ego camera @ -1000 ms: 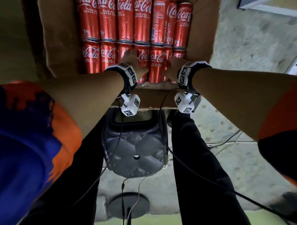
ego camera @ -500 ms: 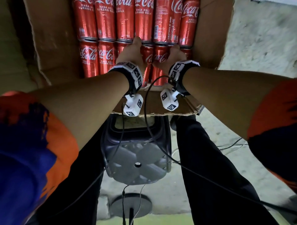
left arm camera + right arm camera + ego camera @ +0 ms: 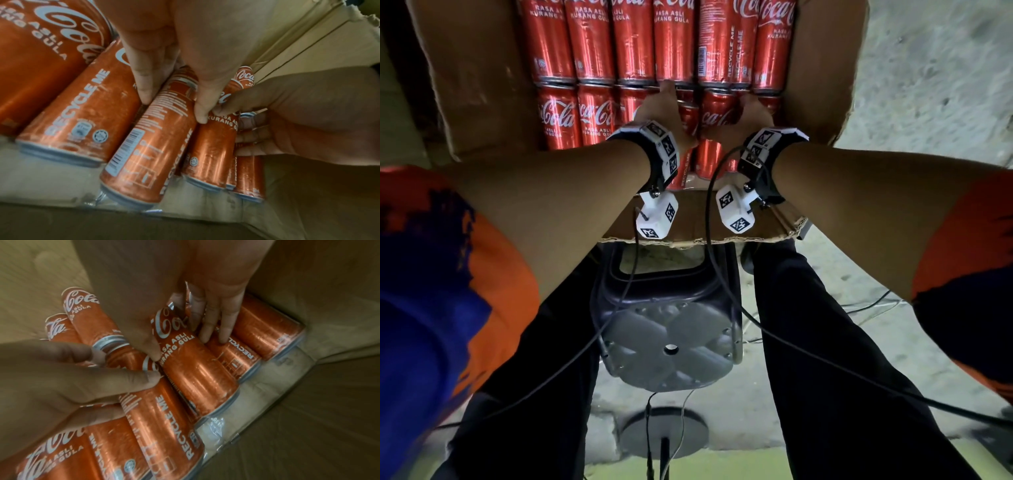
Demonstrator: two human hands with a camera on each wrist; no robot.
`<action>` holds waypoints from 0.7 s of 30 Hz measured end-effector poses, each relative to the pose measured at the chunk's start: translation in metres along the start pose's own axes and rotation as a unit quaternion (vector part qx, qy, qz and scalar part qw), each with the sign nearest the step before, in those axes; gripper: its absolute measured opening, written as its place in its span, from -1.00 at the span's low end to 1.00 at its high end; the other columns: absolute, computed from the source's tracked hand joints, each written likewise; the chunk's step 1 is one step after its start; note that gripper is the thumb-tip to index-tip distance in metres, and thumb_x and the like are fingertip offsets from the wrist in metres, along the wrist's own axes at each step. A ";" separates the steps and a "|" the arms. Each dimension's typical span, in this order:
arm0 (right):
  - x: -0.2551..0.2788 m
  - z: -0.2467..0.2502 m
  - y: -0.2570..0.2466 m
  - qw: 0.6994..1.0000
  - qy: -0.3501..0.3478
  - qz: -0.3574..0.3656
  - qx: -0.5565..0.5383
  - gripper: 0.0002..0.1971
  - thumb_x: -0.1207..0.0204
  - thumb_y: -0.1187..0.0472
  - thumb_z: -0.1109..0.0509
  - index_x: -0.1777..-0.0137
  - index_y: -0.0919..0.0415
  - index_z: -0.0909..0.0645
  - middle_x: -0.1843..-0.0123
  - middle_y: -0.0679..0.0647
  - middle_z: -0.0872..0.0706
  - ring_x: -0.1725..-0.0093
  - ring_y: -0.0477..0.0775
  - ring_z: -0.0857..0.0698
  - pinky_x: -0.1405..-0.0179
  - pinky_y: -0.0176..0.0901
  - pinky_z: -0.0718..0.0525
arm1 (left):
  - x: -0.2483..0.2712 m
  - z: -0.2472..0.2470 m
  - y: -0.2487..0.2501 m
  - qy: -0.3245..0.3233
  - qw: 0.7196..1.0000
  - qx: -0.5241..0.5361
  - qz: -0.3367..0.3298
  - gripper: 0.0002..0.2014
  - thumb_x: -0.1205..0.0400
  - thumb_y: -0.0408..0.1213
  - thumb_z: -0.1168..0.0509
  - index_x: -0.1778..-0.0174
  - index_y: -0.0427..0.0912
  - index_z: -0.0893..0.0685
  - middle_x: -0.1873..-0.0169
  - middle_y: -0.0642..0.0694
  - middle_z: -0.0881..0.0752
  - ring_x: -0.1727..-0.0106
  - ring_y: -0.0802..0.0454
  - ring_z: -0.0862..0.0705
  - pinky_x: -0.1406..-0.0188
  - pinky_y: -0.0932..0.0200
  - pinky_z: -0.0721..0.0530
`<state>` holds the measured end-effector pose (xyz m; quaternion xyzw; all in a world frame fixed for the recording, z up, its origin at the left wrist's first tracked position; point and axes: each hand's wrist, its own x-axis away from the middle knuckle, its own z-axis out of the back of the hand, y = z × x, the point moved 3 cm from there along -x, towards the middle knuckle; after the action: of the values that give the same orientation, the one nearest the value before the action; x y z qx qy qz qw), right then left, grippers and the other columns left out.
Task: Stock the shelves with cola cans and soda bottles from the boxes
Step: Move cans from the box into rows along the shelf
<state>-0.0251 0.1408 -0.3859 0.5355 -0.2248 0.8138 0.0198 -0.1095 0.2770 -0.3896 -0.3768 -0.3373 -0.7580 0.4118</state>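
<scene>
Here both hands' fingers (image 3: 144,84) clasp adjacent cans (image 3: 148,146).

Orange-and-blue short sleeves (image 3: 441,274), dark trousers (image 3: 825,342), black wristbands (image 3: 654,150) behind the fingers with white marker-printed blocks, white tagged cube modules (image 3: 656,215) below each wrist, thin black cables (image 3: 756,329) trailing.

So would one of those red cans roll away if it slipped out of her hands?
Probably: the can is a smooth, glossy cylinder lying on its side. Neighbouring cans and the cardboard box walls would likely stop it quickly. It looks unopened, so fairly heavy.
</scene>
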 end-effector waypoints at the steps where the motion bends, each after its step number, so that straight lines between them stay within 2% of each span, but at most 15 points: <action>1: 0.001 -0.001 0.001 1.000 -0.003 0.000 -0.005 -0.42 -0.42 0.04 -0.67 -0.40 -0.03 -0.55 -0.04 -0.23 -0.68 -0.10 -0.10 -0.67 -0.31 -0.04 -0.61 | -0.001 -0.003 -0.001 -0.007 1.000 0.002 0.009 -0.14 -0.44 -0.05 -0.63 -0.56 -0.13 -0.31 -0.31 -0.12 -0.66 -0.32 -0.16 -0.67 -0.34 -0.11 -0.65; 2: 0.002 -0.001 0.002 1.000 -0.004 -0.005 -0.009 -0.44 -0.39 0.04 -0.68 -0.37 -0.04 -0.57 -0.03 -0.21 -0.70 -0.09 -0.09 -0.70 -0.33 0.02 -0.64 | -0.001 -0.004 -0.002 -0.008 1.000 -0.001 0.005 -0.12 -0.37 0.07 -0.64 -0.52 -0.09 -0.35 -0.27 -0.08 -0.66 -0.28 -0.14 -0.68 -0.31 -0.15 -0.67; 4: 0.005 -0.001 0.002 0.999 -0.005 -0.019 -0.026 -0.48 -0.37 0.07 -0.70 -0.31 -0.04 -0.61 -0.02 -0.20 -0.72 -0.09 -0.06 -0.72 -0.32 0.05 -0.67 | -0.008 -0.014 -0.008 -0.011 1.000 -0.022 -0.006 -0.01 -0.08 0.38 -0.58 -0.40 -0.01 -0.51 -0.25 -0.04 -0.66 -0.26 -0.15 -0.68 -0.28 -0.20 -0.68; 5: 0.006 -0.001 0.002 1.000 -0.003 -0.020 -0.023 -0.55 -0.40 0.07 -0.68 -0.25 -0.03 -0.62 -0.01 -0.19 -0.72 -0.09 -0.06 -0.72 -0.31 0.02 -0.67 | -0.010 -0.018 -0.010 -0.016 0.999 -0.030 -0.013 0.03 -0.02 0.39 -0.57 -0.40 -0.01 -0.54 -0.29 -0.06 -0.64 -0.31 -0.18 -0.66 -0.32 -0.21 -0.66; 7: 0.009 -0.002 0.001 1.000 0.023 -0.010 0.001 -0.66 -0.47 0.04 -0.61 -0.17 0.00 -0.58 -0.03 -0.15 -0.72 -0.08 -0.05 -0.71 -0.29 -0.05 -0.64 | 0.002 -0.015 -0.009 -0.040 0.999 -0.030 -0.012 -0.01 -0.15 0.19 -0.67 -0.48 -0.08 -0.50 -0.39 -0.14 -0.60 -0.42 -0.23 -0.59 -0.43 -0.18 -0.59; 10: 0.016 -0.003 0.002 0.996 0.090 -0.020 -0.007 -0.43 -0.42 -0.03 -0.60 -0.37 0.12 -0.51 -0.19 -0.04 -0.73 -0.15 -0.01 -0.71 -0.25 -0.08 -0.63 | 0.019 -0.008 -0.013 -0.051 0.998 0.034 -0.028 -0.05 -0.34 -0.02 -0.68 -0.59 -0.13 -0.35 -0.40 -0.16 -0.63 -0.43 -0.22 -0.61 -0.41 -0.18 -0.60; 13: 0.025 -0.001 0.002 0.995 0.095 -0.031 -0.030 -0.35 -0.43 -0.02 -0.58 -0.47 0.11 -0.44 -0.22 -0.05 -0.70 -0.15 0.00 -0.69 -0.20 -0.09 -0.62 | 0.037 0.002 -0.019 -0.065 0.993 0.090 -0.036 -0.11 -0.40 -0.08 -0.66 -0.59 -0.07 -0.34 -0.35 -0.08 -0.67 -0.34 -0.13 -0.67 -0.34 -0.12 -0.65; 15: 0.036 0.007 -0.001 0.996 0.079 -0.015 -0.028 -0.36 -0.47 0.00 -0.56 -0.50 0.04 -0.42 -0.16 -0.14 -0.67 -0.09 -0.06 -0.64 -0.17 -0.10 -0.56 | 0.050 0.012 -0.024 -0.067 0.986 0.147 -0.028 -0.25 -0.45 -0.09 -0.63 -0.50 -0.01 -0.40 -0.16 0.08 -0.70 -0.13 0.06 -0.70 -0.19 0.00 -0.68; 16: 0.041 0.010 -0.002 0.997 0.069 -0.004 -0.022 -0.38 -0.48 0.01 -0.55 -0.50 0.00 -0.43 -0.11 -0.20 -0.66 -0.05 -0.11 -0.63 -0.14 -0.12 -0.52 | 0.060 0.020 -0.026 -0.058 0.983 0.172 -0.024 -0.30 -0.47 -0.06 -0.61 -0.45 0.01 -0.42 -0.05 0.16 -0.68 -0.03 0.15 -0.67 -0.11 0.08 -0.66; 18: 0.055 0.017 -0.005 0.998 0.055 0.011 -0.009 -0.43 -0.47 0.00 -0.55 -0.46 -0.04 -0.50 -0.05 -0.26 -0.67 0.02 -0.21 -0.62 -0.13 -0.15 -0.52 | 0.078 0.035 -0.028 -0.020 0.977 0.210 -0.021 -0.36 -0.48 0.04 -0.59 -0.39 0.02 -0.44 0.08 0.25 -0.62 0.01 0.22 -0.63 -0.03 0.20 -0.57; 21: 0.078 0.027 -0.011 0.997 0.069 0.030 0.000 -0.54 -0.45 0.00 -0.55 -0.35 -0.06 -0.61 0.02 -0.27 -0.70 0.09 -0.34 -0.61 -0.18 -0.18 -0.56 | 0.104 0.056 -0.031 -0.002 0.965 0.260 -0.032 -0.40 -0.48 0.01 -0.59 -0.33 0.08 -0.42 0.07 0.29 -0.61 0.05 0.36 -0.59 0.01 0.32 -0.48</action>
<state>-0.0322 0.1240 -0.3052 0.4714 -0.2392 0.8488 0.0109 -0.1595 0.2978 -0.2807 -0.2475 -0.5356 -0.6563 0.4702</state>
